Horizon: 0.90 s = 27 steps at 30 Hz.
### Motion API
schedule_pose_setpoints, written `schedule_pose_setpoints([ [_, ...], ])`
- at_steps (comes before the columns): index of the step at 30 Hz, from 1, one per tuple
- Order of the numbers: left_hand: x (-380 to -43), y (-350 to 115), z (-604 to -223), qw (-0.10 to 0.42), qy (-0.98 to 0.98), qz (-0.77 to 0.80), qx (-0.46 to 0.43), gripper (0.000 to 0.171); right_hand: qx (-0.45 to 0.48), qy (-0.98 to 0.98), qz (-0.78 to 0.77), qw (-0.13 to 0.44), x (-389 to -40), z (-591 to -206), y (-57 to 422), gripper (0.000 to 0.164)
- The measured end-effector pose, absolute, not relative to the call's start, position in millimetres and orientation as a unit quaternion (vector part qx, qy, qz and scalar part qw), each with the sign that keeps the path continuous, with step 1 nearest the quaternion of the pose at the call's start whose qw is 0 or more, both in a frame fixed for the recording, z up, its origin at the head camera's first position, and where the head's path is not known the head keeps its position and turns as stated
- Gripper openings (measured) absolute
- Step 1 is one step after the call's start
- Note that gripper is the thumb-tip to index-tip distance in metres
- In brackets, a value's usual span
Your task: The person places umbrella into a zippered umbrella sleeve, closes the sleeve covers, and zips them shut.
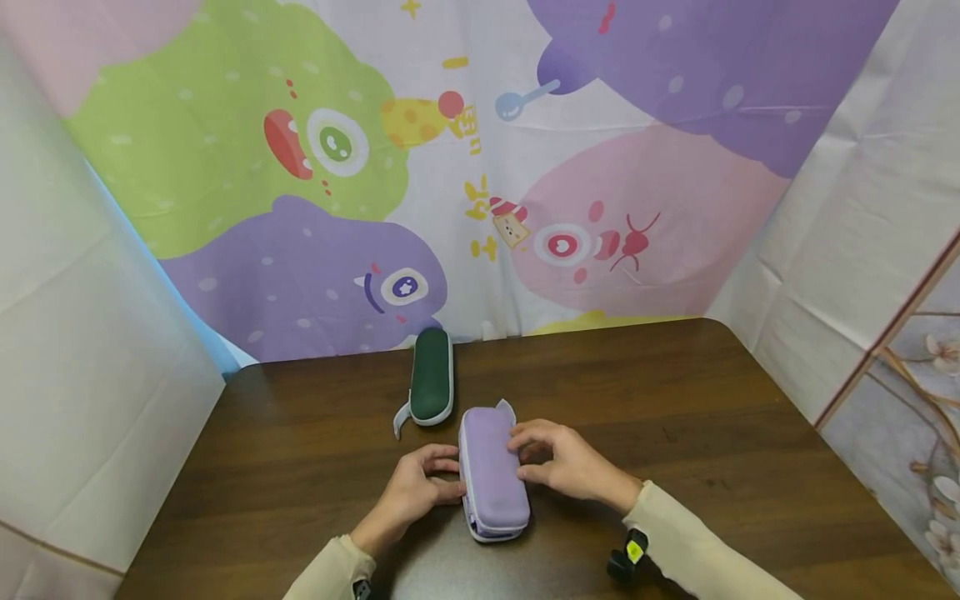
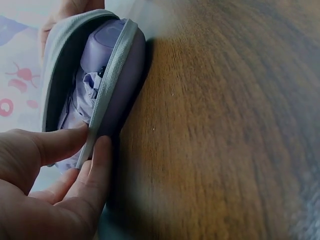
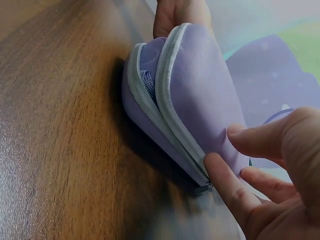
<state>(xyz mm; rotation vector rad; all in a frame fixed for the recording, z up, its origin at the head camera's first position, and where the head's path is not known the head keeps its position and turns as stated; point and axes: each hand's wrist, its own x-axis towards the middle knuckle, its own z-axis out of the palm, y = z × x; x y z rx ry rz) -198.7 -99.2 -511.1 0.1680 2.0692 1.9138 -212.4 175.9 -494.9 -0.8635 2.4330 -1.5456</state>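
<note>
A purple zip case [image 1: 495,467] lies on the table between both hands. Its zip is undone along part of the rim, and the lid gapes there. Inside, the left wrist view shows a smooth purple rounded piece [image 2: 100,47] and folded purple fabric [image 2: 86,102]; what they belong to is unclear. My left hand [image 1: 412,487] pinches the lower zip edge between thumb and fingers. On the other side, my right hand [image 1: 570,462] touches the lid and its zip edge with extended fingers and thumb. A dark zip pull [image 3: 204,189] sits below the right fingertips.
A dark green zip case [image 1: 431,375] with a light strap lies behind the purple one, near the table's back edge. The brown wooden table [image 1: 675,400] meets a cartoon-printed curtain [image 1: 480,167] at the back, with pale cloth on both sides.
</note>
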Motion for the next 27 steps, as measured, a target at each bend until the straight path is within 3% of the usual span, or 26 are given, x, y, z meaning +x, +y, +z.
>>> schedule_pose_setpoints([
  [23, -200.4, -101.5, -511.4, 0.162, 0.729, 0.660, 0.077, 0.057, -0.321, 0.827, -0.453, 0.088, -210.0, -492.6, 168.8, 0.025],
  [27, -201.2, -102.2, -506.6, 0.121, 0.754, 0.639, 0.089, 0.045, -0.322, 0.827, -0.452, 0.088, -209.7, -491.9, 168.1, 0.025],
])
